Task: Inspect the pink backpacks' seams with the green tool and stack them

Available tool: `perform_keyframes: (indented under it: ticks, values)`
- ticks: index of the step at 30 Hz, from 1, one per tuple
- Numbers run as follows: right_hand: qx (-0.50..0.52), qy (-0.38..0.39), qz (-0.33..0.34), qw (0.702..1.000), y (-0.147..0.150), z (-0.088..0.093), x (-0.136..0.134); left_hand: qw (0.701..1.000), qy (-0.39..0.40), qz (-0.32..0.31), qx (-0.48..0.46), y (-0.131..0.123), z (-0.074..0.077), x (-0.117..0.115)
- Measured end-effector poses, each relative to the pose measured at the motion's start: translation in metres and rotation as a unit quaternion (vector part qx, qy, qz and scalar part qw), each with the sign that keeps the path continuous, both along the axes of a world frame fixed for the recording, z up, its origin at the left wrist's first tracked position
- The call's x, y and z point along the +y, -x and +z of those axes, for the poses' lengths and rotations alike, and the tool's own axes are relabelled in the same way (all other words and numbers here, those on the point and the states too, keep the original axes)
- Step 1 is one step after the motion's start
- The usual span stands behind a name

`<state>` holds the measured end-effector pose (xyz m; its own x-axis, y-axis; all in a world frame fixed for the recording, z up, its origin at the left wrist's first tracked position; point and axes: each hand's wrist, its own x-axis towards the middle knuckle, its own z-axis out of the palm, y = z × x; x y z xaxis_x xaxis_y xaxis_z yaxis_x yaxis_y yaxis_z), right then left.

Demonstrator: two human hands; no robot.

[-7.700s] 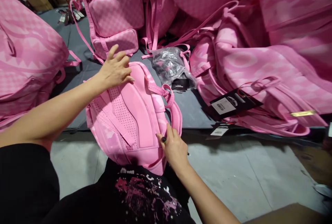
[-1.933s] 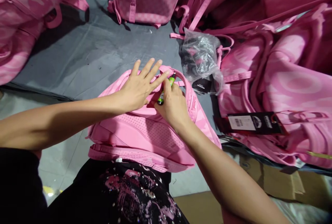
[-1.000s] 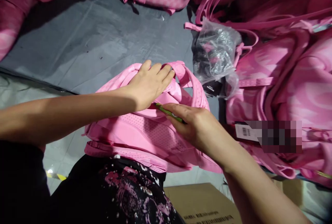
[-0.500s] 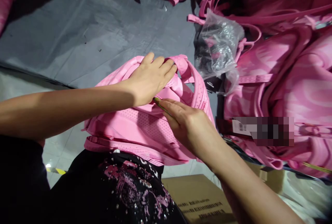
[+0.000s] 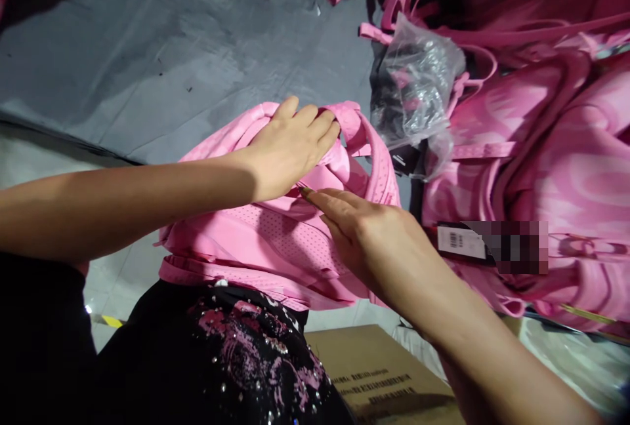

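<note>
A pink backpack [image 5: 266, 228] with dotted mesh panels and straps rests against my body at the table's edge. My left hand [image 5: 295, 140] is closed over its upper part, fingers curled round a fold of the pink fabric near the top loop. Just below it, my right hand [image 5: 359, 222] is closed on a slim pointed tool [image 5: 304, 190]. Only the tool's dark narrow tip shows beyond the fingers, so its exact kind is unclear. The tip is at the pink fabric beneath my left palm; whether it touches cannot be told.
More pink backpacks [image 5: 585, 130] crowd the right side, one with a barcode tag [image 5: 460, 241]. A clear plastic bag [image 5: 418, 84] holding dark and pink pieces lies on the grey table cover [image 5: 197, 38]. Below stands a cardboard box [image 5: 374, 372].
My right hand has shifted slightly to the right, and less of the tool shows past its fingers. My left hand keeps its hold on the backpack. The camera view has moved slightly.
</note>
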<state>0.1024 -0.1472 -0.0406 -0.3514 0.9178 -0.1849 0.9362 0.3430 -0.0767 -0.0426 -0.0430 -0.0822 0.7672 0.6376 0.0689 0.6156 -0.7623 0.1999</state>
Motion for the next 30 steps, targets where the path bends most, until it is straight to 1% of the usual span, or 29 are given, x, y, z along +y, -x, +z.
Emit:
perform_keyframes:
  ticks: [4, 8, 12, 15, 20, 23, 26, 27, 30]
  values:
    - [0.035, -0.016, -0.007, 0.999, 0.000, -0.006, -0.003, 1.000, -0.002, -0.008, 0.000, 0.000, 0.000, 0.001]
    - [0.035, -0.021, -0.033, 0.999, 0.004, -0.009, -0.007, 1.000, 0.002, -0.008, 0.005, 0.000, 0.000, 0.001]
    - [0.085, -0.018, -0.052, 0.995, 0.009, -0.010, -0.010, 1.000, -0.003, -0.014, 0.002, 0.000, 0.000, 0.002]
    - [0.096, -0.045, -0.079, 0.991, 0.010, -0.014, -0.011, 1.000, -0.004, -0.013, -0.010, 0.001, -0.002, 0.002]
    - [0.140, -0.036, -0.077, 0.987, 0.007, -0.017, -0.011, 1.000, -0.001, -0.010, -0.026, 0.001, -0.004, 0.003]
    - [0.133, -0.046, -0.093, 0.986, 0.007, -0.016, -0.009, 1.000, -0.010, -0.013, 0.001, 0.002, -0.002, 0.003]
    - [0.157, -0.010, -0.082, 0.984, 0.006, -0.017, -0.007, 0.999, -0.032, -0.017, 0.038, 0.002, 0.001, 0.003]
    - [0.169, -0.010, -0.084, 0.982, 0.006, -0.018, -0.007, 0.998, -0.042, -0.019, 0.047, 0.002, 0.002, 0.003]
    - [0.198, -0.047, -0.098, 0.974, 0.006, -0.023, -0.008, 0.996, -0.063, -0.025, 0.066, 0.004, 0.005, 0.003]
